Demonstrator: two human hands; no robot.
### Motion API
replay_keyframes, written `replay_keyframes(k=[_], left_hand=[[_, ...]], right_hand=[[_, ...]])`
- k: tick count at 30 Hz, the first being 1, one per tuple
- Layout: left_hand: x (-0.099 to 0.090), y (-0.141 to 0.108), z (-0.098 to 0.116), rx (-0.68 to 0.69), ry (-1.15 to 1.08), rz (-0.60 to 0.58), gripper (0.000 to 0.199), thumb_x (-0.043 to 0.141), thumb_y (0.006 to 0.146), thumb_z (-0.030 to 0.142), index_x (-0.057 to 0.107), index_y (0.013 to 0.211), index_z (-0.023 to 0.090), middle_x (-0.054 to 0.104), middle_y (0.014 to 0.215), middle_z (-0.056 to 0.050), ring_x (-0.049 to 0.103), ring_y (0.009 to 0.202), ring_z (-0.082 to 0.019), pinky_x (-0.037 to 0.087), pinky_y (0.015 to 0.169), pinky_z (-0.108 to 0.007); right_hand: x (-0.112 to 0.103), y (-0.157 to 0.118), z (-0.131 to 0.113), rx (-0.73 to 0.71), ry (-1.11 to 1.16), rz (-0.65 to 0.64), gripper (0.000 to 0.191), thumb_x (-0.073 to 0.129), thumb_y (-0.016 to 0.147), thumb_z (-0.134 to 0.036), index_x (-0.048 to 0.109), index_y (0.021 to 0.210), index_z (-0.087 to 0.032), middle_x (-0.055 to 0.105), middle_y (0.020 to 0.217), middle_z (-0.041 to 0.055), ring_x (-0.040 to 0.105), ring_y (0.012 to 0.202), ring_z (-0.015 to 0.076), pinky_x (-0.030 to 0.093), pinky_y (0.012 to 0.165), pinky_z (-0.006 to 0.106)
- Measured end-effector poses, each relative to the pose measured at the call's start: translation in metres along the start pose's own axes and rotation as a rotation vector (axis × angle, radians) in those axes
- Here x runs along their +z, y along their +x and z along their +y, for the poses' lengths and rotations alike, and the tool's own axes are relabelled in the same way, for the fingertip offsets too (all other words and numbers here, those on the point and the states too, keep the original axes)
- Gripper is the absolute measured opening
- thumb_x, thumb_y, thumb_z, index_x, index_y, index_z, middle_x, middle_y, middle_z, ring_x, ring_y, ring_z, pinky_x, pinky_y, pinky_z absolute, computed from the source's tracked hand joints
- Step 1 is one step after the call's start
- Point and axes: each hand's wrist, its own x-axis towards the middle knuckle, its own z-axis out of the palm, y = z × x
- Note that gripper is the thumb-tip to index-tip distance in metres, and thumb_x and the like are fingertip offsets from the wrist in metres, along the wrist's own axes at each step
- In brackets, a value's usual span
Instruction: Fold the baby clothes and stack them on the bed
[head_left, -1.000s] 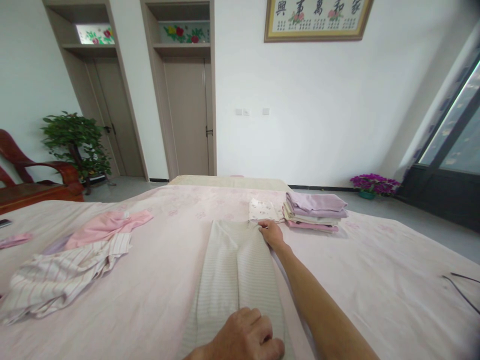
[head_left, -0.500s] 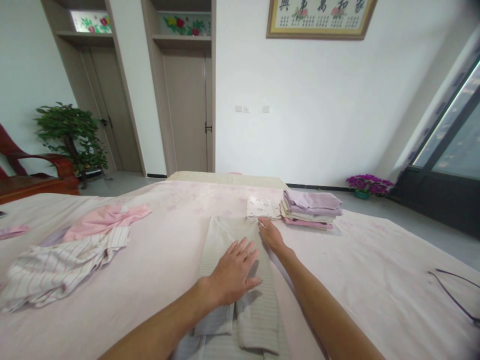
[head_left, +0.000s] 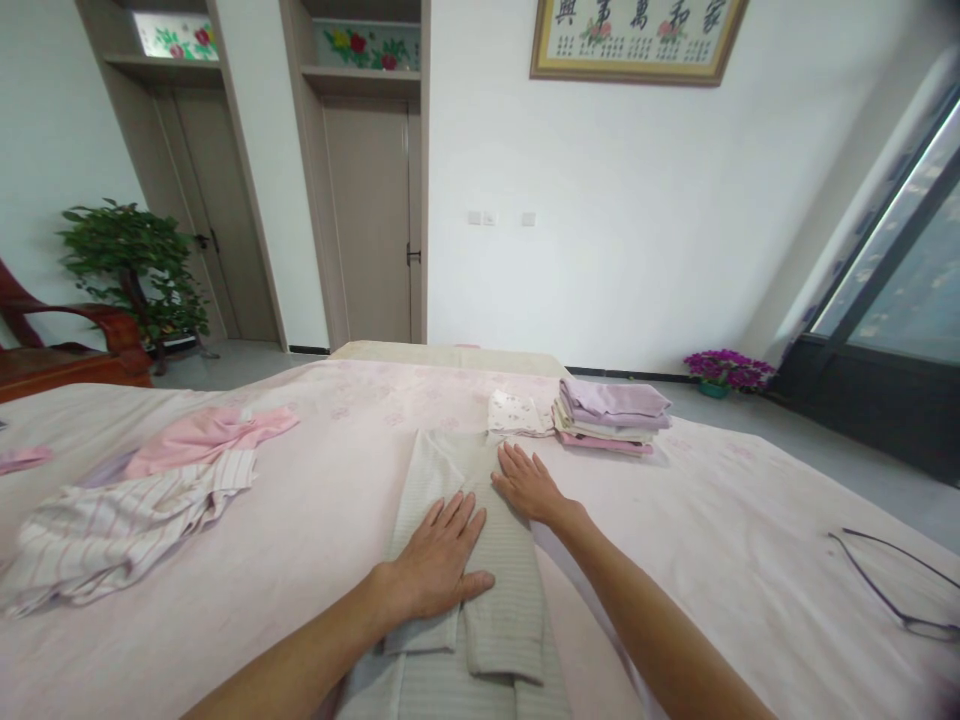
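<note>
A pale grey-green striped garment (head_left: 506, 570) lies flat on the bed in front of me, with its sleeves folded in lengthwise. My left hand (head_left: 442, 555) rests on its middle, palm down with the fingers spread. Near the garment's far right edge, my right hand (head_left: 529, 485) also lies flat on the cloth, fingers stretched out. Neither hand grips anything. Just beyond the garment is a small white patterned folded cloth (head_left: 517, 412). The near end of the garment runs out of view at the bottom.
A stack of folded clothes (head_left: 611, 415) stands right of the patterned cloth. At left lie a crumpled striped garment (head_left: 127, 530) and a pink garment (head_left: 202, 440). Eyeglasses (head_left: 892, 590) rest at the right on the pink bedsheet (head_left: 697, 580).
My right hand has gone from pinching at the garment's far right corner to lying flat on it, slightly nearer. My left hand has slid a little left and towards me.
</note>
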Motion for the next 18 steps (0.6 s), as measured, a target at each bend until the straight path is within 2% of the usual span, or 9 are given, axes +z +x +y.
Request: replay_keyframes(k=[4,6,12,18], left_hand=[[0.004,-0.026,-0.002,0.078,-0.001,0.0,0.084,0.045,0.089,0.062,0.013,0.154,0.019,0.004,0.159,-0.016,0.003,0.146,-0.032,0.01,0.117,-0.052],[0.007,-0.04,0.0,0.107,-0.001,0.011,0.082,0.046,0.09,0.059,0.012,0.154,0.021,0.004,0.159,-0.015,0.003,0.147,-0.032,0.009,0.118,-0.052],[0.004,-0.075,0.011,0.161,-0.022,0.014,0.074,0.046,0.093,0.053,0.015,0.153,0.025,0.008,0.159,-0.014,0.006,0.146,-0.032,0.012,0.117,-0.053],[0.001,-0.098,0.012,0.235,-0.045,0.007,0.071,0.043,0.094,0.054,0.014,0.153,0.027,0.009,0.16,-0.012,0.007,0.146,-0.032,0.012,0.117,-0.056]], right_hand=[[0.004,-0.048,-0.025,-0.272,-0.036,0.047,0.059,0.023,0.1,-0.043,0.024,0.151,-0.014,0.018,0.158,0.0127,0.012,0.146,0.0253,0.017,0.116,0.051],[0.008,-0.07,-0.035,-0.334,-0.011,0.066,0.059,0.025,0.1,-0.046,0.026,0.151,-0.017,0.021,0.157,0.0124,0.016,0.145,0.0263,0.02,0.115,0.051],[0.006,-0.117,-0.052,-0.317,0.026,0.063,0.061,0.029,0.099,-0.052,0.031,0.15,-0.019,0.023,0.156,0.0127,0.019,0.144,0.0295,0.021,0.115,0.054],[0.004,-0.141,-0.062,-0.303,0.063,0.08,0.056,0.031,0.099,-0.049,0.027,0.15,-0.027,0.022,0.157,0.0063,0.016,0.145,0.0269,0.016,0.117,0.054]])
